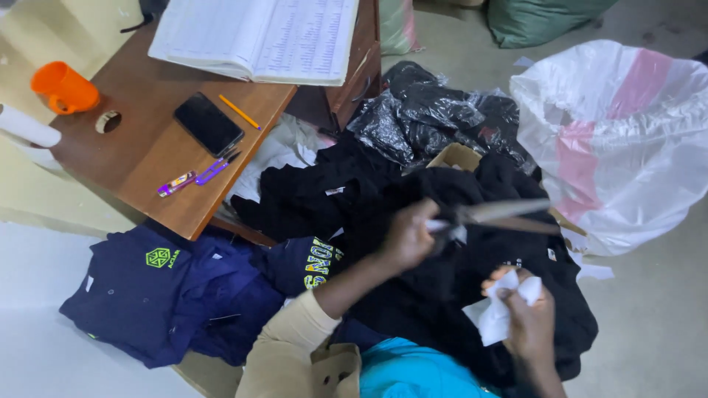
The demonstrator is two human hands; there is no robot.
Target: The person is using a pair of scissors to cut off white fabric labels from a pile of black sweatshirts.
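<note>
On the floor ahead of me lies the largest item, a white and pink plastic sack (619,140), standing open at the right. Beside it I note a heap of black garments (442,295), spread under both hands, with crinkled black plastic bags (435,118) just behind. A wooden desk (147,155) stands at the left, carrying an open ledger (258,37), a dark phone (209,124), an orange mug (64,88), an orange pencil (239,112) and a small purple tool (214,169). Navy shirts (169,295) lie below the desk edge. My left hand (405,236) is closed around the handles of grey scissors (494,216), blades pointing right over the black garments. My right hand (527,320) is closed on a white tag (495,313), held just above the same heap, near the scissors but apart from them.
</note>
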